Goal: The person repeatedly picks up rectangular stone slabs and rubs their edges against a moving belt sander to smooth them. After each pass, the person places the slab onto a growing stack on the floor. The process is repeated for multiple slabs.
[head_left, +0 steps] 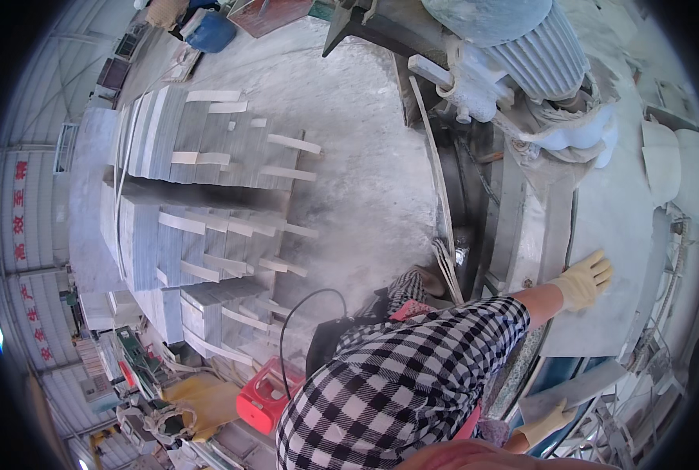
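My left hand [588,282], in a pale yellow glove, lies flat on a large, smooth pale grey stone slab [604,227], its fingers stretched out. The black-and-white checked sleeve [412,352] reaches out to it from the lower middle. Lower down, my right hand [547,425], gloved the same way, has its fingers at the edge of a narrow grey stone strip [572,389] and holds it. This strip lies tilted beside the slab's near end, over blue-and-dark machine parts. Part of the right hand's fingers is hidden.
A dusty motor [541,55] and machine head stand above the slab. To the left are stacks of stone slabs [149,243] with strips between them. A red plastic stool [263,399] stands near me, with a black cable [290,321] beside it. A blue container [211,31] is far off.
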Available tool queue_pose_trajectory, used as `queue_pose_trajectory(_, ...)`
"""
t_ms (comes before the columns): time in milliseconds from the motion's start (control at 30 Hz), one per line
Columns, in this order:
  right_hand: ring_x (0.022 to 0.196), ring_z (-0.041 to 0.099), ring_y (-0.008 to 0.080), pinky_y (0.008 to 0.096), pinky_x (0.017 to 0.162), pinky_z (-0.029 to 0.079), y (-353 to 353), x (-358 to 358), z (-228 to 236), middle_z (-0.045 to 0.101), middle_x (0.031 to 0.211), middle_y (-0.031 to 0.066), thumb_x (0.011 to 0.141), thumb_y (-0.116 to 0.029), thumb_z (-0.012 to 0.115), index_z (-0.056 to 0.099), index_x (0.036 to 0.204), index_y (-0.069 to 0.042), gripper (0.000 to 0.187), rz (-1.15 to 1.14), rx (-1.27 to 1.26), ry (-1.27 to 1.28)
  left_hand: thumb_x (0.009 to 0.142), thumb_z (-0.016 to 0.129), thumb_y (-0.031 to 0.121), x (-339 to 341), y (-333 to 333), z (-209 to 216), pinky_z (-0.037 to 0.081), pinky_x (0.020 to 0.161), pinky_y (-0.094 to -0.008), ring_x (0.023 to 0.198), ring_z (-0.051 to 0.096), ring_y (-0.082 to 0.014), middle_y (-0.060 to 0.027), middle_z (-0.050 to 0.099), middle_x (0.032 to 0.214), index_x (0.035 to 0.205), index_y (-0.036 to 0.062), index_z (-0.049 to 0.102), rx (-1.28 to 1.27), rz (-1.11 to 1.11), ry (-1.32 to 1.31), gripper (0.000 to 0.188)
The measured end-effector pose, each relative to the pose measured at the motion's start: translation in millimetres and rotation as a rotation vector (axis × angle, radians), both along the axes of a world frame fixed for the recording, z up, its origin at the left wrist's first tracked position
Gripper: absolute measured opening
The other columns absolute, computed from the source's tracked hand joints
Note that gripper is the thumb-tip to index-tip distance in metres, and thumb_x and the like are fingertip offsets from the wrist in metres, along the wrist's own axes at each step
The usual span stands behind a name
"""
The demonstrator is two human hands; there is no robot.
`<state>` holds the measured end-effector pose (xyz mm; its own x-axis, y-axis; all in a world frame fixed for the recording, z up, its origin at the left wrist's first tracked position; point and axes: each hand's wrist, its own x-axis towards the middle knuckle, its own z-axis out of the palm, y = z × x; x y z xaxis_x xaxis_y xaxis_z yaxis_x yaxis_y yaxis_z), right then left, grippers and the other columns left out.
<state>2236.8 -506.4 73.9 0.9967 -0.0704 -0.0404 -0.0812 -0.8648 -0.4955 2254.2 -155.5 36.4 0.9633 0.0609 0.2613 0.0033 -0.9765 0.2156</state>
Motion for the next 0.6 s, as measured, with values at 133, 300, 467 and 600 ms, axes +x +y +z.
queue_pose_trajectory(133, 0.116, 0.059, 0.0387, 0.0417, 0.099, 0.048, -17.8, 9.7, -14.1, 0.057, 0.130, 0.0284, 0.091, -0.019, 0.067, 0.050, 0.135, 0.007, 0.054, 0.010, -0.066, -0.022, 0.093, 0.049, 0.038, 2.1, -4.3, -5.2, 0.007, 0.119, -0.0578, 0.142, 0.029, -0.0319, -0.0149, 0.042, 0.150, 0.139, 0.0011, 0.050, -0.056, -0.001, -0.016, 0.059)
queue_pose_trajectory(300, 0.116, 0.060, 0.0375, 0.0412, 0.099, 0.048, -25.6, 14.9, -23.5, 0.058, 0.130, 0.0264, 0.091, -0.016, 0.068, 0.051, 0.135, 0.006, 0.053, -0.004, -0.076, -0.025, 0.092, 0.052, 0.041, 1.1, -6.7, -6.5, 0.008, 0.118, -0.0583, 0.141, 0.029, -0.0322, -0.0145, 0.043, 0.149, 0.138, 0.0018, 0.051, -0.041, 0.010, -0.037, 0.061)
queue_pose_trajectory(467, 0.117, 0.059, 0.0378, 0.0413, 0.100, 0.048, -22.7, 13.6, -21.5, 0.057, 0.131, 0.0270, 0.091, -0.017, 0.068, 0.050, 0.136, 0.005, 0.054, 0.011, -0.106, -0.016, 0.092, 0.052, 0.041, 1.7, -10.5, -6.3, 0.008, 0.118, -0.0582, 0.141, 0.029, -0.0321, -0.0143, 0.043, 0.148, 0.138, 0.0022, 0.052, -0.035, 0.014, -0.049, 0.061)
queue_pose_trajectory(600, 0.119, 0.058, 0.0377, 0.0408, 0.101, 0.048, -22.6, 13.9, -22.3, 0.056, 0.133, 0.0275, 0.091, -0.017, 0.068, 0.049, 0.137, 0.006, 0.055, 0.003, -0.061, -0.004, 0.091, 0.052, 0.041, 2.5, -13.0, -6.8, 0.008, 0.119, -0.0574, 0.141, 0.030, -0.0317, -0.0139, 0.044, 0.148, 0.138, 0.0027, 0.052, 0.007, 0.015, -0.040, 0.060)
